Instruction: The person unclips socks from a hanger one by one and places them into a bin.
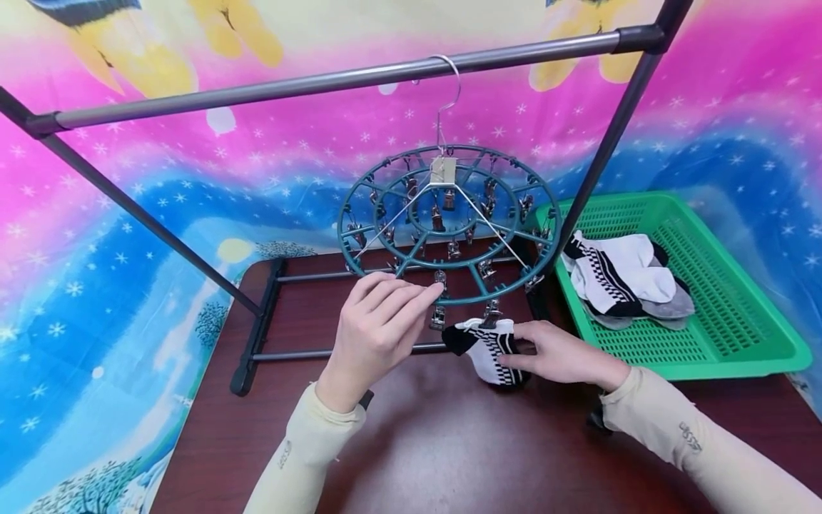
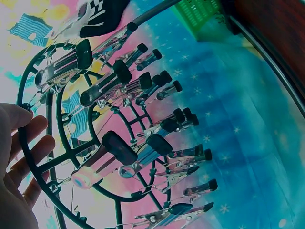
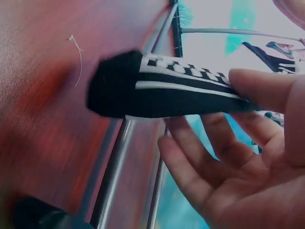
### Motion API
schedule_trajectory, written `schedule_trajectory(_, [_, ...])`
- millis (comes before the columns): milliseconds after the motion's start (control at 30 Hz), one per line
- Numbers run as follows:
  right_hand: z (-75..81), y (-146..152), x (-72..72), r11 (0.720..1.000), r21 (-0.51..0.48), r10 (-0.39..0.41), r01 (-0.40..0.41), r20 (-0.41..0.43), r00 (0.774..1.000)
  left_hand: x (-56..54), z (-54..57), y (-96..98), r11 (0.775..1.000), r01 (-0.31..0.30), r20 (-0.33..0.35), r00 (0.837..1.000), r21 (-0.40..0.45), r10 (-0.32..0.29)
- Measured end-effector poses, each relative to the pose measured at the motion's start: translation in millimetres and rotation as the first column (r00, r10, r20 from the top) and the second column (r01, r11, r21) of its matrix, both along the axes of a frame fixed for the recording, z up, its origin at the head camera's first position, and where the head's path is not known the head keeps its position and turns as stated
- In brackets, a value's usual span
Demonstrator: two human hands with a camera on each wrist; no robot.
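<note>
A round green clip hanger [image 1: 484, 294] hangs by its metal hook from the rack's bar. My left hand [image 1: 380, 325] is at its front rim, with the thumb on one side and curled fingers on the other in the left wrist view, holding the rim. A black-and-white checked sock [image 1: 489, 357] hangs from a metal clip [image 1: 492, 313] at the front right of the rim. With thumb and fingers on either side, my right hand [image 1: 557, 352] holds the sock; in the right wrist view its dark toe [image 3: 112, 88] points away from the palm.
A green basket [image 1: 745, 285] with several socks [image 1: 626, 271] stands on the table's right side. The dark rack [image 1: 321, 84] spans the brown table [image 1: 443, 442], its feet resting there. Several metal clips [image 2: 107, 155] dangle under the hanger. A patterned cloth backs everything.
</note>
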State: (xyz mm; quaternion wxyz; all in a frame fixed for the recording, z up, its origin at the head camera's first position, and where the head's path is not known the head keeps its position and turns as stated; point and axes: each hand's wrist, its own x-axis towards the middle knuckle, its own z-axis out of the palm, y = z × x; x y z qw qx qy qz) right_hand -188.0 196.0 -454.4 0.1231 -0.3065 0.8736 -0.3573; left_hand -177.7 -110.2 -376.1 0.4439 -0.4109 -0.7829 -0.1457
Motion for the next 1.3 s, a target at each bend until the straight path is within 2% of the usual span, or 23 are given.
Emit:
schedule_trajectory(100, [6.3, 4.0, 0.8, 1.0, -0.001, -0.017, 0.017, 0.024, 1.0, -0.2, -0.9, 0.4, 1.0, -0.005, 0.005, 1.0, 0.016, 0.005])
schedule_trajectory(167, [15.2, 5.8, 5.0, 0.997, 0.044, -0.062, 0.06, 0.032, 0.998, -0.8, -2.6, 1.6, 0.999, -0.002, -0.008, 1.0, 0.044, 0.002])
schedule_trajectory(233, [24.7, 8.7, 10.2, 0.99, 0.095, -0.106, 0.103, 0.034, 0.994, -2.1, -5.5, 4.0, 0.997, 0.007, -0.051, 0.999, 0.078, -0.003])
schedule_trajectory(300, [31.8, 12.0, 12.5, 0.987, 0.106, -0.119, 0.117, 0.017, 0.993, -4.2, -9.3, 7.7, 0.993, 0.031, -0.144, 0.99, 0.112, -0.015])
schedule_trajectory(367, [37.0, 16.6, 13.1, 0.988, 0.102, -0.113, 0.113, -0.01, 0.994, -6.6, -14.0, 12.3, 0.99, 0.076, -0.272, 0.961, 0.121, -0.04])
schedule_trajectory(433, [40.9, 21.9, 11.8, 0.99, 0.101, -0.098, 0.102, -0.051, 0.994, -7.7, -19.2, 17.5, 0.987, 0.129, -0.391, 0.917, 0.094, -0.083])
schedule_trajectory(500, [44.4, 27.8, 10.6, 0.989, 0.105, -0.093, 0.099, -0.061, 0.994, -6.8, -25.2, 23.8, 0.983, 0.179, -0.458, 0.877, 0.032, -0.145])
schedule_trajectory(533, [46.1, 30.7, 10.2, 0.988, 0.114, -0.093, 0.1, -0.068, 0.993, -5.3, -28.5, 27.0, 0.981, 0.195, -0.461, 0.87, -0.004, -0.175])
schedule_trajectory(567, [47.8, 33.5, 9.8, 0.987, 0.125, -0.093, 0.102, -0.076, 0.993, -3.5, -32.2, 30.1, 0.977, 0.212, -0.444, 0.872, -0.034, -0.205])
schedule_trajectory(600, [49.0, 36.1, 9.1, 0.986, 0.134, -0.087, 0.099, -0.091, 0.992, -1.3, -36.0, 33.0, 0.973, 0.224, -0.412, 0.882, -0.058, -0.228])
schedule_trajectory(667, [50.9, 40.5, 7.6, 0.985, 0.145, -0.076, 0.089, -0.098, 0.992, 2.7, -43.5, 38.6, 0.971, 0.23, -0.32, 0.917, -0.065, -0.239])
schedule_trajectory(767, [51.1, 46.1, 4.3, 0.986, 0.157, -0.037, 0.055, -0.116, 0.993, 7.2, -52.8, 44.0, 0.977, 0.211, -0.147, 0.967, -0.002, -0.209])
schedule_trajectory(833, [49.8, 49.1, 1.8, 0.986, 0.162, -0.015, 0.033, -0.108, 0.994, 9.3, -56.3, 46.6, 0.982, 0.18, -0.029, 0.983, 0.049, -0.179])
schedule_trajectory(900, [47.5, 51.7, -0.4, 0.986, 0.166, -0.001, 0.018, -0.103, 0.995, 11.2, -58.0, 48.8, 0.986, 0.144, 0.083, 0.985, 0.088, -0.151])
schedule_trajectory(1000, [44.8, 54.1, -3.1, 0.985, 0.174, 0.01, 0.007, -0.097, 0.995, 13.5, -58.1, 52.8, 0.988, 0.098, 0.23, 0.965, 0.119, -0.124])
schedule_trajectory(1067, [44.0, 55.1, -4.4, 0.984, 0.177, 0.015, 0.001, -0.091, 0.996, 14.5, -57.6, 56.0, 0.989, 0.074, 0.328, 0.938, 0.127, -0.112])
schedule_trajectory(1200, [45.6, 56.1, -5.6, 0.983, 0.18, 0.029, -0.016, -0.072, 0.997, 14.7, -56.0, 61.9, 0.989, 0.047, 0.51, 0.853, 0.14, -0.113])
schedule_trajectory(1300, [47.6, 56.3, -6.1, 0.982, 0.189, 0.034, -0.023, -0.059, 0.998, 12.4, -54.3, 65.2, 0.984, 0.031, 0.601, 0.788, 0.176, -0.133])
